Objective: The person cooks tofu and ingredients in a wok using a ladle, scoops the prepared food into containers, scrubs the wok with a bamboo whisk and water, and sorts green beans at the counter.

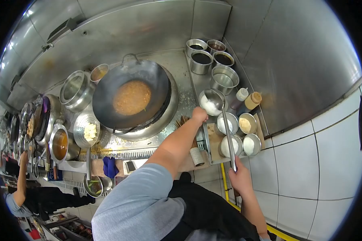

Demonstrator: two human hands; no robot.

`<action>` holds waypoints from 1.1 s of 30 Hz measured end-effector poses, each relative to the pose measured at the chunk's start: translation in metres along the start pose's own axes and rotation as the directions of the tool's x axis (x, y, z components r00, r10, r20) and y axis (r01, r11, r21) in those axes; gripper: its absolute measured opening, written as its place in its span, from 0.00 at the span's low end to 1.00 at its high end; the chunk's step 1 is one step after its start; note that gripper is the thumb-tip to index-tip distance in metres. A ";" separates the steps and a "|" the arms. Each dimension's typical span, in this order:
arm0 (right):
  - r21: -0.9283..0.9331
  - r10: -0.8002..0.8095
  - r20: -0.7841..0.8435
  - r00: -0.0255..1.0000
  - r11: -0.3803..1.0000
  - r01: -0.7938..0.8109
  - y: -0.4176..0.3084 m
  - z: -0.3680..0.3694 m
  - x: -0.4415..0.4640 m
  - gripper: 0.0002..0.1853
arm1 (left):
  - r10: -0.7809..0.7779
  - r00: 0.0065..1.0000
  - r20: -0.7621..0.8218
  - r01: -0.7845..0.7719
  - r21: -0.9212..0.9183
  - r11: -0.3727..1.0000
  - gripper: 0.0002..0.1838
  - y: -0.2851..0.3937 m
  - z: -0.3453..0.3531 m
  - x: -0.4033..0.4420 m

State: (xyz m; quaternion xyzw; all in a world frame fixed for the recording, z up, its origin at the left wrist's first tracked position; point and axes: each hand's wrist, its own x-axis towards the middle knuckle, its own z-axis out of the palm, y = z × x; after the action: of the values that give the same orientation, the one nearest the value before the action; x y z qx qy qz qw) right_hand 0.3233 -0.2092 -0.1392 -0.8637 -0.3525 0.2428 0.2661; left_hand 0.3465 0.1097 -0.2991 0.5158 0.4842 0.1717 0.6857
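Note:
My right hand (pixel 241 176) is closed around the handle end of a long metal ladle (pixel 229 138). The ladle's bowl is at the round metal container of white powder (pixel 205 105) and covers part of it; I cannot tell whether it touches the powder. Close to that container's near left rim, my left hand (pixel 200 115) is closed, and what its fingers hold, if anything, is hidden. A bamboo wok brush (pixel 196 156) lies partly behind my left forearm. To the left, a large dark wok (pixel 104 94) sits on the burner with orange-brown liquid (pixel 132 97) in it.
Metal pots of dark sauce (pixel 201 58), two squeeze bottles (pixel 253 100) and several seasoning containers (pixel 251 144) stand at right. A perforated strainer (pixel 82 126) holds pale yellow pieces beside a pot of brown liquid (pixel 60 145). Another person (pixel 22 197) is at far left. A steel wall (pixel 293 60) bounds the right.

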 end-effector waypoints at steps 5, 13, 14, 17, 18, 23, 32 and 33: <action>-0.119 0.028 0.004 1.000 0.993 -0.027 -0.008 0.002 0.021 0.31 | -0.056 0.996 0.069 0.054 0.033 0.998 0.10 0.003 -0.004 0.002; -0.307 0.051 0.047 0.998 0.951 -0.034 -0.005 0.029 0.027 0.32 | -0.088 0.995 0.051 0.088 0.002 0.996 0.10 0.004 -0.003 0.000; -0.301 0.046 0.056 0.997 0.953 -0.027 -0.007 0.029 0.023 0.33 | -0.095 0.994 0.050 0.096 -0.019 0.995 0.10 0.004 -0.003 0.000; -0.261 0.040 0.058 0.998 0.965 -0.023 -0.008 0.026 0.017 0.33 | -0.080 0.997 0.020 0.081 -0.071 0.994 0.10 0.010 0.001 -0.007; -0.224 0.041 0.058 0.997 0.974 -0.027 -0.009 0.025 0.016 0.33 | -0.065 0.998 -0.013 0.063 -0.098 0.993 0.10 0.011 0.001 -0.008; -0.110 0.063 0.072 0.995 0.992 -0.054 -0.008 0.015 0.009 0.32 | -0.064 0.998 0.008 0.064 -0.070 0.995 0.10 0.006 0.000 -0.002; 0.012 0.086 0.056 0.995 0.996 -0.087 -0.017 0.000 -0.002 0.31 | -0.086 0.994 0.062 0.087 -0.011 0.996 0.10 0.005 -0.007 0.002; -0.011 0.072 0.031 0.997 0.997 -0.072 -0.016 0.000 0.000 0.31 | -0.085 0.994 0.073 0.085 0.012 0.996 0.10 0.006 -0.007 0.001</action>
State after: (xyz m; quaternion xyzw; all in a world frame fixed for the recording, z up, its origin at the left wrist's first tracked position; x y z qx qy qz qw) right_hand 0.3151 -0.1994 -0.1293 -0.8732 -0.3264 0.2641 0.2474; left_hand 0.3430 0.1172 -0.2941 0.5035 0.4811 0.1212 0.7074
